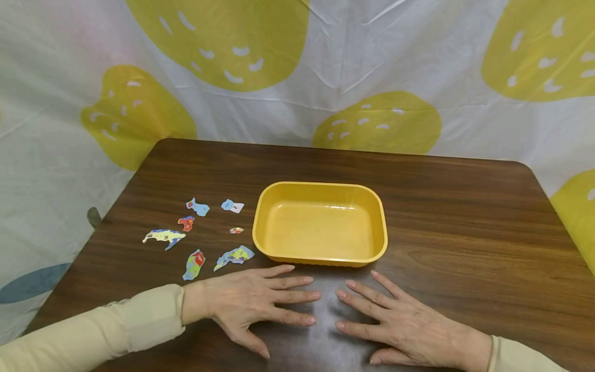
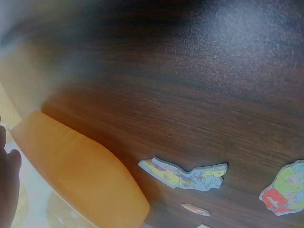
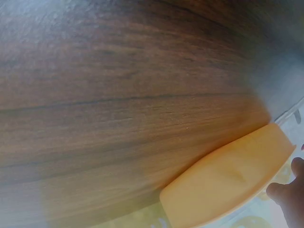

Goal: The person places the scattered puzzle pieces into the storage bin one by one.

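One yellow tray (image 1: 321,227) (beyond spread fingers (image 1: 297,296)) lies lengthwise left to right.

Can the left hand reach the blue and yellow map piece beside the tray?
Probably yes: the left hand is empty, and nothing lies between it and the blue and yellow map piece.

Head view: I lose the left sleeve (image 1: 93,330) at the lower-left corner, the right sleeve (image 1: 518,356) at the bottom edge. Grey shape (image 1: 94,218) partly hidden behind the table (image 1: 441,217); can't tell what it is. Print on the blue-and-white piece (image 1: 232,206) too small for me to read. Left wrist view: left hand (image 2: 7,185) mostly out of frame; yellow tray (image 2: 80,166) and red-and-green piece (image 2: 287,187) cropped. Right wrist view: right hand (image 3: 292,199) cut off, upper-right corner blurred.
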### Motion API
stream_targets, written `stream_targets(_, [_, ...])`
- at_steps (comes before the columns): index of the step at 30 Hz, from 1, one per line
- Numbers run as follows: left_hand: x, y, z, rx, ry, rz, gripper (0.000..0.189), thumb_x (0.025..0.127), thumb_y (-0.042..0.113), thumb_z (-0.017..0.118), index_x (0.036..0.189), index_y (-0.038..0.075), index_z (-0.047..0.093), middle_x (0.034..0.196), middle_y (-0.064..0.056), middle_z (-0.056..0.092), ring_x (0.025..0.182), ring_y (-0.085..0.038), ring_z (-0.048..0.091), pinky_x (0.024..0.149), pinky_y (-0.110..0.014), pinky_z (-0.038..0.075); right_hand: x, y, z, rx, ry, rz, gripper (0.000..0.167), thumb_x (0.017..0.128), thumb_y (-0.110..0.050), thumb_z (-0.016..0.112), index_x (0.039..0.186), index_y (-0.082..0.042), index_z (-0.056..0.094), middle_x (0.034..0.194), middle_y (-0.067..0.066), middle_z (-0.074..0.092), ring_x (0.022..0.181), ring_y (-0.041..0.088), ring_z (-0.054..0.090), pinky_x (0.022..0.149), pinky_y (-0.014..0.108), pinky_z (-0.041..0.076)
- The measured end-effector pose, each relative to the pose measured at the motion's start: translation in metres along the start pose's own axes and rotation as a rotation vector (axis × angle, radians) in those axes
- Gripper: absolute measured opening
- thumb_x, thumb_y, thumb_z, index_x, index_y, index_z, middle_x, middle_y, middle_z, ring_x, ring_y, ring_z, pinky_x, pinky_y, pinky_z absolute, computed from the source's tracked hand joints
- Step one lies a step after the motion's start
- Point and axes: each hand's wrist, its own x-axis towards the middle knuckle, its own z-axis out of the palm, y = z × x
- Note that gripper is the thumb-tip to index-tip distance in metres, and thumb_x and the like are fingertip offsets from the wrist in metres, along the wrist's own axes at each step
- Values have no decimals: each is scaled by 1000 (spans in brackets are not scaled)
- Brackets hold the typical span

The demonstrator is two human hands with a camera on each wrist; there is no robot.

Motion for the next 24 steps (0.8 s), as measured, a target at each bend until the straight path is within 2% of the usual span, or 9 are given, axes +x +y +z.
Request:
stream_targets(6, [0,0,1,-11,2,-4,77,86,69,43,149,28,26,157,-3,16,145,-24,11,116,-46,16,0,1,3,-2,28,-8,66,89,-56,51,145,-22,38,151,16,31,139,32,25,115,51,0])
stream_targets(11, [0,2,2,-32,10,-21,78,85,68,45,149,27,26,157,-3,17,145,-24,11,116,-45,17,0,2,3,33,69,6,64,90,-52,53,143,-19,41,149,17,34,137,30,30,115,49,2])
stream_targets(14, [-1,3,3,-46,31,-48,78,86,69,43,149,27,26,157,-3,18,145,-24,11,116,-44,18,1,4,0,105,174,35,55,93,-45,53,137,-13,49,142,15,44,130,28,41,116,41,11])
stream_targets(18, [-3,3,5,-101,119,-94,78,87,64,47,149,21,28,155,-6,24,144,-26,17,113,-43,26,6,11,-7,201,418,134,41,97,-34,51,122,-5,61,123,10,59,110,21,54,106,24,31])
stream_targets(20, [-5,3,6,-142,186,-115,77,87,60,53,148,17,31,153,-8,29,142,-27,23,111,-45,29,9,18,-10,238,535,226,39,96,-33,52,115,-2,65,112,10,62,102,17,56,98,16,38])
stream_targets(21, [-6,2,6,-162,220,-129,77,86,58,55,147,15,33,151,-9,32,141,-28,25,110,-45,30,9,22,-11,257,581,282,39,96,-33,53,113,-1,66,108,10,62,99,15,57,90,12,41])
stream_targets(22, [-8,2,7,-178,257,-140,77,86,55,58,146,13,35,150,-10,35,139,-28,29,109,-45,32,10,26,-12,276,621,337,38,95,-32,55,111,0,66,105,10,63,96,13,57,85,10,42])
stream_targets(24, [-11,2,7,-209,330,-169,76,84,51,63,143,9,39,146,-11,41,136,-28,36,108,-44,34,10,34,-14,316,668,466,30,90,-20,63,111,2,65,102,11,63,93,8,57,80,8,44])
